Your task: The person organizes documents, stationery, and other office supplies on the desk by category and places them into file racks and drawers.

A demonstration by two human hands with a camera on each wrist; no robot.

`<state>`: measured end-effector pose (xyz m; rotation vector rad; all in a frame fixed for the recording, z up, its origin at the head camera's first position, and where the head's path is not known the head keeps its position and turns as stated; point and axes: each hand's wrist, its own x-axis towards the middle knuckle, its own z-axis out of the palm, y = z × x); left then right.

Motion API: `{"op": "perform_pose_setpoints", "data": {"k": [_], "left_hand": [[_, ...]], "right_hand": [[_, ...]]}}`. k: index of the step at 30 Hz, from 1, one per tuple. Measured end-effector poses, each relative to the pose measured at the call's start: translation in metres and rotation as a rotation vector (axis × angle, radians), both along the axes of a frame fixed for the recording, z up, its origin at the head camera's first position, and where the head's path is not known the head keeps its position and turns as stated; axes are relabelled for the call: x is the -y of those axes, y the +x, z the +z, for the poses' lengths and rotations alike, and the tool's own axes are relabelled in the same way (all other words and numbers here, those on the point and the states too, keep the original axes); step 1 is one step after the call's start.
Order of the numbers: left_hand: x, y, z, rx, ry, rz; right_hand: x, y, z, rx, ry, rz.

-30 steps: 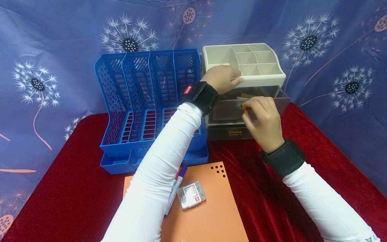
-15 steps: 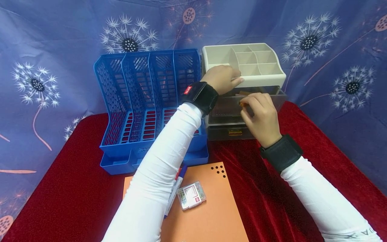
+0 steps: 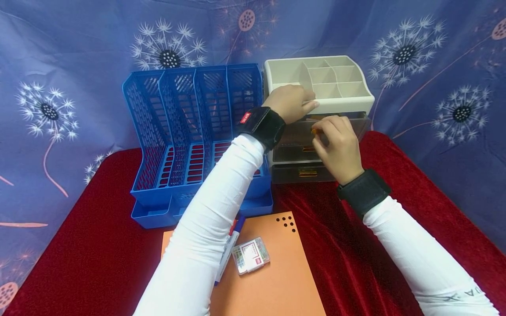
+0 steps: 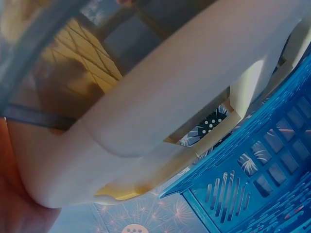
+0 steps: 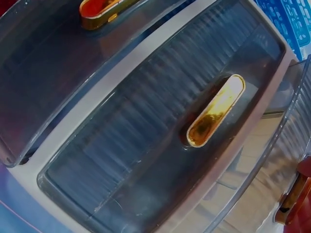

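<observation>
A cream desk organizer [image 3: 344, 105] with smoky clear drawers stands at the back. My left hand [image 3: 290, 103] grips its upper front rim, thumb in front, the other fingertips hidden. In the left wrist view, part of that hand [image 4: 24, 208] touches the cream rim. The top drawer [image 3: 294, 131] is partly out, with something tan inside. My right hand [image 3: 337, 147] pinches its gold handle [image 3: 315, 131]. The right wrist view shows the middle drawer's gold handle [image 5: 216, 111] and the bottom drawer's handle [image 5: 109, 7], both drawers pushed in.
A blue file rack [image 3: 197, 131] stands left of the organizer. On the red cloth [image 3: 79, 245] lies an orange sheet [image 3: 284, 272] with black dots. A marker [image 3: 229, 250] and a small clear box [image 3: 251, 255] lie on it.
My right hand has moved back toward the organizer, and the top drawer has slid further in. The middle drawer's handle now shows below it. My left hand has stayed in place.
</observation>
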<state>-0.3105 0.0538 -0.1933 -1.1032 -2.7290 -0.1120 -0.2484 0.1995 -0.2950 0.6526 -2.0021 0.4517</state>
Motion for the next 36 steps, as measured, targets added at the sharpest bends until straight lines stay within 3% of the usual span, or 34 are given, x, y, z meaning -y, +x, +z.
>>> {"op": "perform_pose_setpoints", "data": {"k": [23, 36], "left_hand": [[-0.002, -0.006, -0.003, -0.043, -0.012, -0.022], [-0.001, -0.003, -0.001, -0.032, -0.019, -0.010]], "right_hand": [[0.001, -0.022, -0.005, -0.022, -0.041, -0.008], [0.008, -0.027, -0.012, -0.071, -0.149, -0.018]]}}
